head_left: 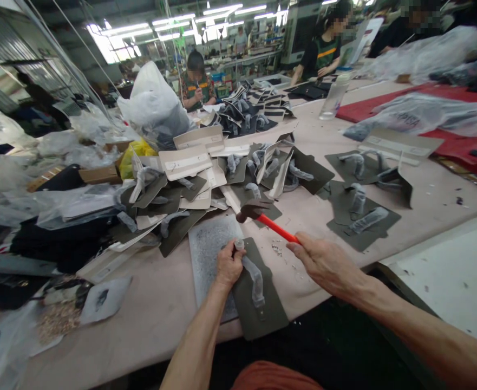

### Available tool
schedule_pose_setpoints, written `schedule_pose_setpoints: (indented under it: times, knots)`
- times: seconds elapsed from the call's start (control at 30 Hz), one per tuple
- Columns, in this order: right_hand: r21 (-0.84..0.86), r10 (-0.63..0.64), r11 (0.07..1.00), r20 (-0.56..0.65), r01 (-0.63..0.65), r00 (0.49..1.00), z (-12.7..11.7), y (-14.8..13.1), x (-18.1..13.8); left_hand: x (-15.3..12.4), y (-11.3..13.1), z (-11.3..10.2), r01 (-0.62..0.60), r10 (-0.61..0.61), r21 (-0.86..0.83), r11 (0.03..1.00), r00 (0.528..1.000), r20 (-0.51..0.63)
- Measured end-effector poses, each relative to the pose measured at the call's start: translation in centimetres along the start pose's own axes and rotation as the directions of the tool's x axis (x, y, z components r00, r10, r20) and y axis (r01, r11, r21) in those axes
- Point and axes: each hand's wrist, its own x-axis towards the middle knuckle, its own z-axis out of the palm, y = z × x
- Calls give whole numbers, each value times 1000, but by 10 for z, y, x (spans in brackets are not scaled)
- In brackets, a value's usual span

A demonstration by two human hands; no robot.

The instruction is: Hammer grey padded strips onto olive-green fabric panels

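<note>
My right hand (323, 262) is closed around the red handle of a claw hammer (276, 227). The dark hammer head is raised above and just to the right of my left hand (228, 264). In the fingers of that left hand stands a short, pale, round-topped punch (239, 245), its lower end hidden. Under it lies a dark olive panel (262, 314) with a plastic-wrapped handle strap (256, 281) along its middle. Partly beneath the panel is a speckled grey slab (206, 244), worn on top.
A heap of similar panels (185, 162) with wrapped straps lies beyond the slab. More panels (362, 216) are at the right. Small metal bits (278, 249) are scattered near the hammer. A plastic bottle (333, 100) stands farther back. Co-workers (200, 89) sit across the table.
</note>
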Motion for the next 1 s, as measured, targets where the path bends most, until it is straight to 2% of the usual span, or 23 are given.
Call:
schedule_pose_setpoints:
  times: [0.07,0.13,0.2,0.3,0.37,0.43,0.5,0.57,0.63,0.7,0.77,0.8,0.9,0.93,1.0]
  knots:
    - [35,-41,998,-126,46,991,-2,-6,0,0,-1,0,1,-1,4,1000,1000,-1]
    - [52,-63,996,-164,72,984,7,-6,-3,0,-2,0,-5,5,20,1000,1000,-7]
    - [2,-65,998,-35,65,997,20,-1,-8,0,-2,0,-11,11,31,999,1000,-10]
    - [-119,-2,993,176,23,984,33,14,-15,0,0,0,-8,8,22,1000,1000,4]
    - [-110,63,993,183,-44,981,35,27,-16,0,1,-1,6,-6,1,1000,1000,12]
    - [-12,113,994,177,-113,978,38,42,-15,0,2,-1,23,-23,-21,1000,1000,19]
    - [72,173,979,219,-192,960,45,58,-12,0,2,-3,44,-42,-57,997,999,32]
    - [46,252,961,257,-272,933,58,71,-11,-1,1,-4,66,-59,-123,990,997,58]
    - [-58,296,955,210,-291,932,71,75,-12,-2,0,-7,88,-69,-203,975,993,97]
    - [-128,209,972,82,-198,974,81,66,-14,-3,0,-9,99,-66,-258,961,989,135]
    - [-97,6,995,-18,-8,1000,88,46,-15,-3,1,-12,91,-49,-283,955,987,153]
    - [-46,-108,993,-32,107,994,92,33,-15,-3,2,-13,83,-40,-285,955,987,155]
    - [135,-389,915,48,380,920,108,-1,-12,-1,6,-13,69,-37,-234,970,990,139]
    - [152,-436,894,83,421,896,116,-9,-9,0,8,-12,70,-45,-199,977,991,127]
    - [120,-451,891,131,437,883,131,-17,-5,3,14,-8,96,-86,-155,983,994,70]
